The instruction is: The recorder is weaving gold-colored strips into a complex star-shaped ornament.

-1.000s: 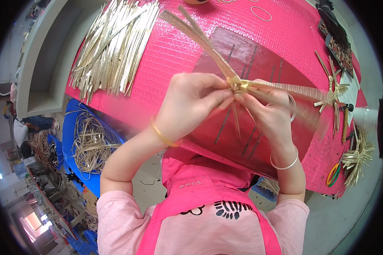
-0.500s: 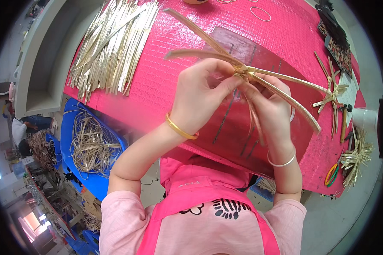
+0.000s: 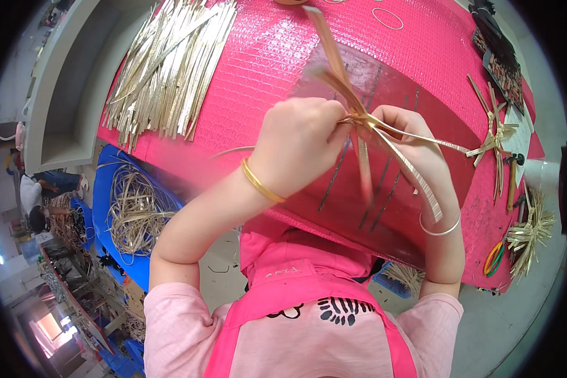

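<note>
Above the dark red mat [image 3: 397, 208], flat gold strips [image 3: 361, 120] cross in a small woven knot, their loose ends fanning out on several sides. My left hand [image 3: 301, 140] is closed in a fist just left of the knot, gripping a strip whose thin tail comes out past the wrist. My right hand [image 3: 416, 142] pinches the strips on the knot's right side; its fingertips are partly hidden behind them. Two wide ends rise away from me, blurred by motion. Another strip bends down over my right palm.
A pile of gold strips [image 3: 170, 69] lies at the far left of the pink table cover [image 3: 258, 57]. Below it stands a blue tub [image 3: 132, 268] of tangled strips. At right are a similar knotted piece [image 3: 494, 138], a hammer [image 3: 511, 183] and coloured rings [image 3: 493, 259].
My left hand has closed into a fist and drawn a strip out to the left. My right hand has moved slightly right. The upper strip ends have swung to the right.
</note>
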The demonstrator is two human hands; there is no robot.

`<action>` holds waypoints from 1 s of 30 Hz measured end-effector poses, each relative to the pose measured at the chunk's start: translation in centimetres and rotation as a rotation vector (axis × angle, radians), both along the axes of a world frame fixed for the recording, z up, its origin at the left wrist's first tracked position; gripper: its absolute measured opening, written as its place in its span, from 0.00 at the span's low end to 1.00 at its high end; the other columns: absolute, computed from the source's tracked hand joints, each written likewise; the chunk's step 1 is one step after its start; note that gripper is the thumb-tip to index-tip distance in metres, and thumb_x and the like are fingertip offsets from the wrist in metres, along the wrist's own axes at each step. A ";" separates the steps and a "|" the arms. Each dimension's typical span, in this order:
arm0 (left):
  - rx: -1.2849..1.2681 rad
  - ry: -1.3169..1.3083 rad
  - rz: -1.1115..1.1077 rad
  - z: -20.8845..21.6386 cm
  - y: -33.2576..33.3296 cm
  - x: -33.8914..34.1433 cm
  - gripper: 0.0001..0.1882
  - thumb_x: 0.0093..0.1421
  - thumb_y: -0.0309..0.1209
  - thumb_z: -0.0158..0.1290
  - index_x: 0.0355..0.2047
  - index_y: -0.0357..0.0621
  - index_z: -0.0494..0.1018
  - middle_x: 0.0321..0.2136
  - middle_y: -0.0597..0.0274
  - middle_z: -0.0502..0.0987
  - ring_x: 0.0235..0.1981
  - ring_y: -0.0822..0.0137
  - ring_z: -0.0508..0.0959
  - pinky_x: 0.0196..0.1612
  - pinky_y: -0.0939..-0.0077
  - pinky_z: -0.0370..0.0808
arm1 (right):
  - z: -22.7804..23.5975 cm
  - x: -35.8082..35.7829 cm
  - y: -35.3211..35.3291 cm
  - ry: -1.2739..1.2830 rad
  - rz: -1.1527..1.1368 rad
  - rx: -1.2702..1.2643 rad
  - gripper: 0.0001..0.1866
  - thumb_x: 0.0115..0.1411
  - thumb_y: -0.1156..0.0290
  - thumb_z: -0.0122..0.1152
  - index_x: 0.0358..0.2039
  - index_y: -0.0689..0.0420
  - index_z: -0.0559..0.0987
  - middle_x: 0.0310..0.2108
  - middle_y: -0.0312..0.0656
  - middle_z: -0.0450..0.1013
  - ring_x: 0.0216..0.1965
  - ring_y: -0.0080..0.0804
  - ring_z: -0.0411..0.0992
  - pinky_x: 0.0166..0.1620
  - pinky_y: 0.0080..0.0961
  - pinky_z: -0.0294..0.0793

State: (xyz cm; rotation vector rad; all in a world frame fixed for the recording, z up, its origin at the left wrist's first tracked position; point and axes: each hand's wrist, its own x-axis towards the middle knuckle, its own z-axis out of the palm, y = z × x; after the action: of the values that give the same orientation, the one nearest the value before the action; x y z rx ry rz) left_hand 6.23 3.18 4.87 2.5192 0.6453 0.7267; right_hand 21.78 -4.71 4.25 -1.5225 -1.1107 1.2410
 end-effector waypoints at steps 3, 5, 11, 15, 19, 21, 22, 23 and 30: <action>0.085 -0.029 0.049 0.0 -0.9 0.2 0.05 0.42 0.23 0.53 0.23 0.39 0.72 0.19 0.54 0.72 0.19 0.60 0.73 0.20 0.76 0.69 | 0.0 -0.2 -0.2 0.564 -0.040 -0.074 0.07 0.47 0.71 0.59 0.23 0.61 0.72 0.23 0.34 0.69 0.27 0.14 0.66 0.30 0.11 0.65; -0.017 -0.152 0.017 -0.5 -0.6 0.4 0.06 0.47 0.28 0.48 0.19 0.37 0.67 0.13 0.56 0.68 0.15 0.60 0.71 0.17 0.71 0.66 | -0.5 -0.5 -0.2 0.475 -0.080 -0.060 0.07 0.46 0.72 0.59 0.24 0.62 0.72 0.24 0.35 0.70 0.27 0.15 0.66 0.31 0.11 0.65; -0.989 -0.007 0.025 1.5 0.3 -0.7 0.09 0.49 0.27 0.49 0.27 0.33 0.72 0.14 0.59 0.72 0.13 0.75 0.71 0.14 0.83 0.64 | -1.1 -2.4 -0.3 0.281 -0.240 0.228 0.09 0.46 0.74 0.59 0.29 0.64 0.74 0.25 0.36 0.71 0.27 0.17 0.66 0.32 0.13 0.66; -1.025 -0.109 0.016 0.6 0.6 -1.4 0.07 0.48 0.25 0.49 0.25 0.32 0.72 0.15 0.61 0.72 0.12 0.75 0.71 0.14 0.83 0.65 | -1.0 -2.0 -0.8 -0.036 -0.159 0.121 0.07 0.46 0.75 0.58 0.26 0.64 0.74 0.25 0.35 0.71 0.27 0.16 0.66 0.30 0.14 0.65; -0.795 -0.014 -0.054 0.8 1.2 -1.4 0.06 0.48 0.21 0.50 0.27 0.31 0.72 0.19 0.64 0.73 0.16 0.77 0.70 0.20 0.86 0.67 | -1.1 -1.4 -1.2 0.610 -0.117 -0.010 0.07 0.47 0.76 0.56 0.28 0.63 0.72 0.24 0.35 0.70 0.25 0.18 0.67 0.31 0.12 0.64; -0.180 -0.061 -0.113 0.9 0.9 -1.2 0.06 0.47 0.21 0.51 0.27 0.30 0.72 0.19 0.63 0.74 0.20 0.76 0.72 0.23 0.86 0.68 | -1.4 -2.3 -1.1 0.724 -0.169 0.037 0.06 0.48 0.77 0.56 0.28 0.63 0.72 0.24 0.35 0.70 0.25 0.17 0.66 0.31 0.11 0.64; -0.181 -0.063 -0.114 0.9 0.5 -1.1 0.06 0.47 0.21 0.51 0.27 0.30 0.72 0.19 0.63 0.74 0.20 0.76 0.72 0.23 0.86 0.68 | -1.6 -2.7 -1.0 0.839 -0.219 0.084 0.06 0.48 0.77 0.55 0.28 0.63 0.71 0.24 0.35 0.70 0.25 0.16 0.66 0.31 0.11 0.64; -0.319 -0.079 -0.053 0.9 0.1 -1.0 0.07 0.46 0.23 0.51 0.26 0.32 0.72 0.20 0.58 0.74 0.20 0.73 0.74 0.24 0.83 0.69 | -2.0 -2.7 -1.1 0.786 -0.227 0.148 0.05 0.49 0.76 0.55 0.28 0.63 0.72 0.24 0.35 0.70 0.25 0.16 0.67 0.31 0.11 0.65; -0.795 -0.170 0.012 0.5 -0.4 -1.6 0.08 0.46 0.27 0.52 0.25 0.34 0.73 0.21 0.53 0.74 0.21 0.68 0.75 0.24 0.79 0.70 | -0.8 -3.7 -1.3 0.439 -0.292 0.174 0.07 0.48 0.74 0.57 0.27 0.63 0.73 0.20 0.36 0.71 0.21 0.17 0.67 0.24 0.13 0.65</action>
State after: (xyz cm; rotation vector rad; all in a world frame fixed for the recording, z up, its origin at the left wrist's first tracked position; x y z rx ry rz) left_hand 4.64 2.74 5.37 1.7091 0.7110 0.5346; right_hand 18.13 -5.99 3.47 -1.1579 -0.6630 1.1674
